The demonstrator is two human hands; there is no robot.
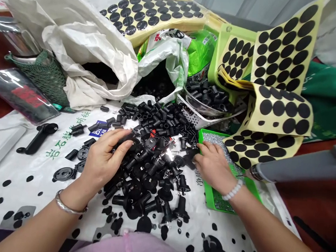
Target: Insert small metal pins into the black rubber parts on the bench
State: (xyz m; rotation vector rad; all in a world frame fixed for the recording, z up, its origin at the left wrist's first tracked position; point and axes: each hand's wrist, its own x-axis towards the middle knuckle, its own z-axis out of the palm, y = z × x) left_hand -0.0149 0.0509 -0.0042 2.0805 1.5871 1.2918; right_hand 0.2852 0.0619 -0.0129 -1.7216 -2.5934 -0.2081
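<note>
My left hand [103, 157] is closed at the left side of a heap of black plastic parts [142, 186], with a dark plastic part [124, 138] between its thumb and fingers. Over the left edge of a green tray [209, 196], my right hand [215, 165] has its fingers bent, with a black plastic part [190, 158] at the fingertips. Many parts in the heap are flanged knob-like pieces, some with shiny metal bits. Small silvery pieces fill the tray. Behind the heap lie short black tubes [159, 117] and dark screws [189, 132].
Open white sacks [104, 46] and a clear bowl of black tubes [207, 100] stand at the back. Sheets of round black pads [283, 53] lean at right, near a grey tube-shaped arm [302, 169]. A black crank handle [39, 138] and grey discs [63, 173] lie left.
</note>
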